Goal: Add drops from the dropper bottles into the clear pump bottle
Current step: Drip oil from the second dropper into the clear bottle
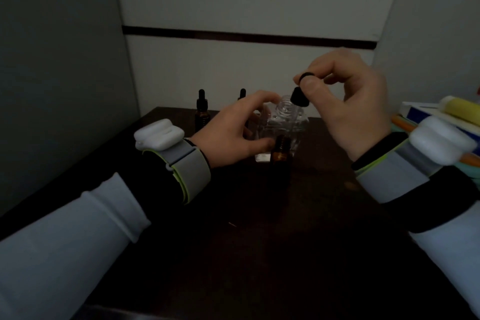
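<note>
The clear pump bottle stands uncapped on the dark table, its threaded neck open. My left hand holds it from the left, fingers curled around its side. My right hand pinches the black bulb of a dropper, held right above the bottle's neck with its glass tip pointing into the opening. An open amber dropper bottle stands just in front of the clear bottle. Two capped amber dropper bottles stand behind, the second mostly hidden by my left hand.
A stack of books and coloured items lies at the right edge, near my right wrist. White walls close in the table at the back and left. The dark tabletop spreads toward me.
</note>
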`<state>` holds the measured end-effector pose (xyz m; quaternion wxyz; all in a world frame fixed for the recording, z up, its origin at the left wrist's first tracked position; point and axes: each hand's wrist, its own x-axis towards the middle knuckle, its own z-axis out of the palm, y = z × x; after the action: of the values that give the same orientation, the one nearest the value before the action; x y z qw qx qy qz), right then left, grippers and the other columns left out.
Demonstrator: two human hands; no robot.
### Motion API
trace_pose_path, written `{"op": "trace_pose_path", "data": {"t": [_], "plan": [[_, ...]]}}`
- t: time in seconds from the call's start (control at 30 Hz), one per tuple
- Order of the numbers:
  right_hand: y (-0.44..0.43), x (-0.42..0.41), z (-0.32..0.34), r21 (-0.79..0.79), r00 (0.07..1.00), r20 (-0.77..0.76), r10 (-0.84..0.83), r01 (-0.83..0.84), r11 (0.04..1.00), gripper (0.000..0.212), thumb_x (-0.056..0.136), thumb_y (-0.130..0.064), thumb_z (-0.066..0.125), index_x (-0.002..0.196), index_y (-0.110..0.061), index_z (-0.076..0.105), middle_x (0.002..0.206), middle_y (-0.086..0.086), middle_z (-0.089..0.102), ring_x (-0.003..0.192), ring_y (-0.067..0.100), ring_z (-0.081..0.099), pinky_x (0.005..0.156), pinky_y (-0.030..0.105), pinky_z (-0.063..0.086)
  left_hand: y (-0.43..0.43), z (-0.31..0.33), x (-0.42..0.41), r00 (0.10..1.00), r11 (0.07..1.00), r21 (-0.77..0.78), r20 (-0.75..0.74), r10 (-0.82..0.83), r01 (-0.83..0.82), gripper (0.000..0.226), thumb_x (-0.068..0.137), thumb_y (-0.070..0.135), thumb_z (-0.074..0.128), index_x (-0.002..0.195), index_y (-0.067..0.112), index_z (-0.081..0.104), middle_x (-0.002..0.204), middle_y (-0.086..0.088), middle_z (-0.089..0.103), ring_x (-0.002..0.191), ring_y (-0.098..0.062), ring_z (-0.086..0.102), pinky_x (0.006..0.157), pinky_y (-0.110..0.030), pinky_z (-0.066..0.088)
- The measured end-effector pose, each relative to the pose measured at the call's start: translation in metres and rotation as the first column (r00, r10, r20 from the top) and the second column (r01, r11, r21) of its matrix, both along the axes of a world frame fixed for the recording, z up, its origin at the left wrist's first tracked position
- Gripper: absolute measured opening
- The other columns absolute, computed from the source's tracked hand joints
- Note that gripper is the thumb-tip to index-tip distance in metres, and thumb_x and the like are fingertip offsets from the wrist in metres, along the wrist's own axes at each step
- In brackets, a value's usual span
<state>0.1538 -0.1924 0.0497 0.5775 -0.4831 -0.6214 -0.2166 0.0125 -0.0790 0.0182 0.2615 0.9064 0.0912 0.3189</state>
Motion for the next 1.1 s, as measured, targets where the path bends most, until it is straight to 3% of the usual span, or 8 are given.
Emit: {"op": "trace_pose_path", "data": {"t": [0.13, 0.23, 0.37, 0.47, 0.67, 0.83, 1.1], "plan": [[-0.003, 0.003, 0.006, 0.164, 0.997, -0.08, 0.012, 0.001, 0.987, 0.005, 0.086, -0.025, 0.055, 0.082, -0.027, 0.057, 0.086, -0.003, 0.059, 0.086, 0.024, 0.057, 0.072, 0.029, 0.043, 0.0, 0.0, 0.0, 1.0, 1.0, 0.017, -0.002, 0.006, -0.006, 0.057, 0.082, 0.017, 0.071, 0.13, 0.028, 0.042, 0.12, 0.0, 0.053, 0.103, -0.013, 0.056, 0.078, -0.025, 0.05], [-0.005, 0.003, 0.009, 0.22, 0.995, -0.097, 0.003, 0.019, 0.975, 0.013, 0.089, -0.025, 0.055, 0.087, -0.038, 0.052, 0.095, 0.01, 0.062, 0.089, 0.028, 0.058, 0.071, 0.029, 0.044, 0.001, 0.0, 0.0, 1.0, 1.0, 0.019, -0.004, 0.004, -0.004, 0.057, 0.082, 0.017, 0.071, 0.131, 0.028, 0.042, 0.12, -0.001, 0.053, 0.103, -0.013, 0.056, 0.079, -0.027, 0.05], [-0.002, 0.003, 0.004, 0.124, 0.998, -0.042, -0.051, 0.056, 0.991, 0.003, 0.088, -0.029, 0.055, 0.087, -0.03, 0.058, 0.093, -0.01, 0.056, 0.092, 0.023, 0.056, 0.073, 0.03, 0.046, 0.0, 0.0, 0.0, 1.0, 1.0, 0.019, 0.002, 0.006, -0.007, 0.057, 0.081, 0.018, 0.071, 0.13, 0.028, 0.043, 0.118, 0.0, 0.053, 0.1, -0.01, 0.056, 0.078, -0.026, 0.05], [0.004, 0.004, -0.004, 0.025, 0.994, 0.002, -0.105, 0.105, 0.994, 0.009, 0.084, -0.032, 0.057, 0.085, -0.024, 0.062, 0.089, -0.022, 0.05, 0.094, 0.011, 0.051, 0.073, 0.02, 0.042, 0.0, 0.0, 0.0, 1.0, 1.0, 0.019, 0.0, 0.005, -0.005, 0.056, 0.081, 0.018, 0.071, 0.128, 0.031, 0.042, 0.118, -0.001, 0.053, 0.1, -0.011, 0.057, 0.078, -0.029, 0.051], [0.008, 0.004, -0.01, -0.067, 0.993, 0.003, -0.114, 0.114, 0.991, 0.008, 0.082, -0.034, 0.058, 0.077, -0.027, 0.06, 0.083, -0.022, 0.051, 0.091, 0.005, 0.048, 0.073, 0.015, 0.037, -0.001, 0.0, 0.0, 1.0, 1.0, 0.011, -0.009, 0.017, -0.017, 0.058, 0.082, 0.019, 0.071, 0.131, 0.029, 0.041, 0.121, -0.001, 0.052, 0.104, -0.012, 0.056, 0.079, -0.025, 0.049], [0.009, 0.005, -0.008, -0.077, 0.991, 0.034, -0.127, 0.13, 0.989, 0.018, 0.082, -0.031, 0.057, 0.078, -0.016, 0.066, 0.081, -0.022, 0.052, 0.087, -0.001, 0.047, 0.075, 0.015, 0.035, -0.001, 0.001, 0.0, 1.0, 1.0, 0.004, -0.019, 0.018, -0.018, 0.059, 0.082, 0.021, 0.07, 0.131, 0.031, 0.04, 0.121, 0.002, 0.051, 0.104, -0.01, 0.055, 0.08, -0.023, 0.049], [0.008, 0.005, -0.008, -0.078, 0.996, 0.017, -0.092, 0.093, 0.993, 0.015, 0.082, -0.029, 0.058, 0.078, -0.018, 0.066, 0.08, -0.02, 0.053, 0.086, 0.003, 0.049, 0.074, 0.011, 0.033, 0.0, 0.0, 0.0, 1.0, 1.0, 0.001, -0.019, 0.017, -0.017, 0.06, 0.082, 0.02, 0.071, 0.132, 0.031, 0.04, 0.12, 0.003, 0.052, 0.104, -0.009, 0.055, 0.08, -0.023, 0.05]]}}
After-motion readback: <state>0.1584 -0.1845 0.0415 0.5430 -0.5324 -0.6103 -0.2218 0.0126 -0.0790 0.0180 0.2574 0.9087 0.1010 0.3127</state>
